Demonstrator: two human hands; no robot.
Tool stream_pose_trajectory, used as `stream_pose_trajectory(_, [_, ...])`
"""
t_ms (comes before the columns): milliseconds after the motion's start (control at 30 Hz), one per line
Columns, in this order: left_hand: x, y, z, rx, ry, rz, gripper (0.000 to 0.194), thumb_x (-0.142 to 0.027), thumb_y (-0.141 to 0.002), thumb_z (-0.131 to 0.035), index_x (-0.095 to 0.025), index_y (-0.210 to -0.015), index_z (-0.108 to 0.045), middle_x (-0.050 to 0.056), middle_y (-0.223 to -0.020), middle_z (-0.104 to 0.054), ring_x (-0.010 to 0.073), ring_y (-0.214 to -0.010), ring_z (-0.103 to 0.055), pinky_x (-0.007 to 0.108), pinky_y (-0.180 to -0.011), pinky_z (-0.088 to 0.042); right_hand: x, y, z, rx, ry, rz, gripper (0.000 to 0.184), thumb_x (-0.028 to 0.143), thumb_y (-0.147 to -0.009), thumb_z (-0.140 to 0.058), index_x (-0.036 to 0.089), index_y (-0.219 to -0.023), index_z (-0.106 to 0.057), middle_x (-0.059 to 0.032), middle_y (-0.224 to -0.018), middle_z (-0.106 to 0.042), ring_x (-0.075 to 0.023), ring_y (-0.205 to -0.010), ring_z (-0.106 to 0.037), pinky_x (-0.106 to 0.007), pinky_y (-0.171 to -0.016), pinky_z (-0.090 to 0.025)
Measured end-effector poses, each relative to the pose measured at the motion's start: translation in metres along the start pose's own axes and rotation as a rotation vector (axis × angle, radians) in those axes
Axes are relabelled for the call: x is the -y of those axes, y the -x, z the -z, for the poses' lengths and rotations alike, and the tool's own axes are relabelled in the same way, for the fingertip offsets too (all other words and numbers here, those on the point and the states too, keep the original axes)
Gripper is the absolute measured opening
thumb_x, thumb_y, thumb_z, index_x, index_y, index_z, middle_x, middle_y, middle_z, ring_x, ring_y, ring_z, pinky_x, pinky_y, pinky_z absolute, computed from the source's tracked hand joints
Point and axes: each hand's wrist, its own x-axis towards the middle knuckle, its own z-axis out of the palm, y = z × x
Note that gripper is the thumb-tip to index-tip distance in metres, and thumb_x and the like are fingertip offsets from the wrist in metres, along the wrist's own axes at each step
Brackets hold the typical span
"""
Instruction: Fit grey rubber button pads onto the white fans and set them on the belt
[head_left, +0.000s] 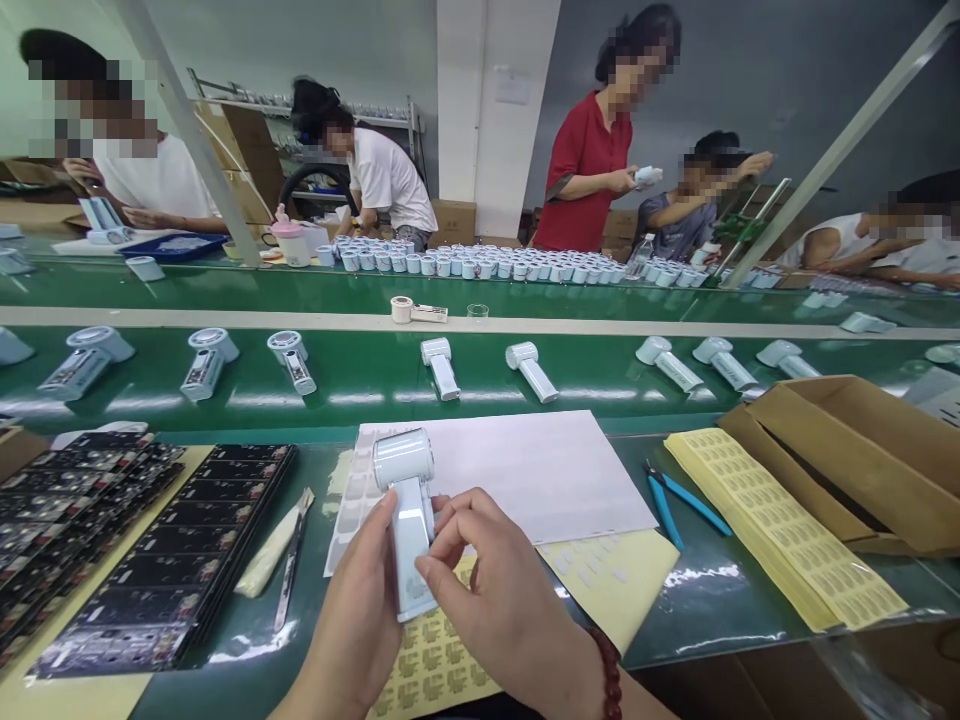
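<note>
My left hand (367, 600) grips a pale blue handheld fan (405, 510) by its handle, head pointing away from me. My right hand (491, 575) pinches against the handle's front face with thumb and forefinger; whether a sticker lies under the fingers is hidden. A red bead bracelet (609, 675) sits on my right wrist. Under the hands lie a yellow label sheet (431, 660) and a white sheet (540, 470).
Black trays of dark panels (135, 540) fill the left. Tweezers (292, 555) lie beside them, blue pliers (675, 500) and yellow label sheets (787, 530) to the right, an open cardboard box (855, 450) beyond. Several fans (442, 365) lie on the green conveyor. Other people work across it.
</note>
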Motion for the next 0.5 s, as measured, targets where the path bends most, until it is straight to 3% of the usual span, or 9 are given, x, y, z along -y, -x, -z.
stream_pose_trajectory(133, [-0.001, -0.008, 0.003, -0.003, -0.078, -0.020, 0.024, -0.021, -0.086, -0.067, -0.018, -0.109, -0.073, 0.004, -0.102, -0.077, 0.0188, -0.101, -0.070, 0.023, -0.082, -0.056, -0.003, -0.004, -0.002, -0.023, 0.005, 0.098, 0.016, 0.011, -0.082, -0.061, 0.021, -0.072, -0.054, -0.0021, -0.094, -0.057, -0.0202, -0.100, -0.064, -0.027, -0.072, -0.048])
stream_pose_trajectory(267, [-0.011, -0.023, -0.003, 0.051, -0.151, -0.027, 0.022, -0.022, -0.088, -0.064, -0.011, -0.106, -0.071, 0.011, -0.088, -0.076, 0.0233, -0.081, -0.073, 0.032, -0.070, -0.060, -0.006, -0.016, 0.008, -0.124, -0.192, 0.011, 0.018, 0.033, -0.091, -0.059, 0.022, -0.078, -0.057, -0.0054, -0.100, -0.061, -0.0184, -0.089, -0.066, -0.022, -0.051, -0.045])
stream_pose_trajectory(367, [-0.031, -0.048, -0.018, 0.056, -0.237, -0.109, 0.017, -0.015, -0.088, -0.060, -0.009, -0.100, -0.069, 0.011, -0.077, -0.073, 0.0216, -0.068, -0.071, 0.032, -0.062, -0.058, -0.016, -0.029, 0.018, -0.133, 0.136, -0.040, 0.027, 0.042, -0.100, -0.044, 0.021, -0.096, -0.061, -0.0101, -0.119, -0.065, -0.0190, -0.090, -0.069, -0.024, -0.054, -0.052])
stream_pose_trajectory(433, [-0.046, -0.074, -0.031, 0.049, -0.263, -0.176, 0.010, -0.010, -0.085, -0.063, -0.011, -0.094, -0.068, 0.006, -0.074, -0.070, 0.0176, -0.065, -0.069, 0.027, -0.059, -0.056, -0.027, -0.037, 0.018, -0.067, 0.367, -0.044, 0.027, 0.035, -0.099, -0.047, 0.020, -0.117, -0.060, -0.0126, -0.122, -0.068, -0.0241, -0.099, -0.070, -0.031, -0.067, -0.058])
stream_pose_trajectory(500, [-0.059, -0.107, -0.043, 0.024, -0.294, -0.232, 0.007, -0.012, -0.086, -0.065, -0.012, -0.092, -0.066, 0.003, -0.077, -0.068, 0.0137, -0.066, -0.066, 0.025, -0.058, -0.054, -0.038, -0.042, 0.013, 0.001, 0.492, -0.022, 0.041, 0.023, -0.092, -0.056, 0.017, -0.133, -0.055, -0.0149, -0.119, -0.072, -0.0303, -0.106, -0.069, -0.040, -0.077, -0.059])
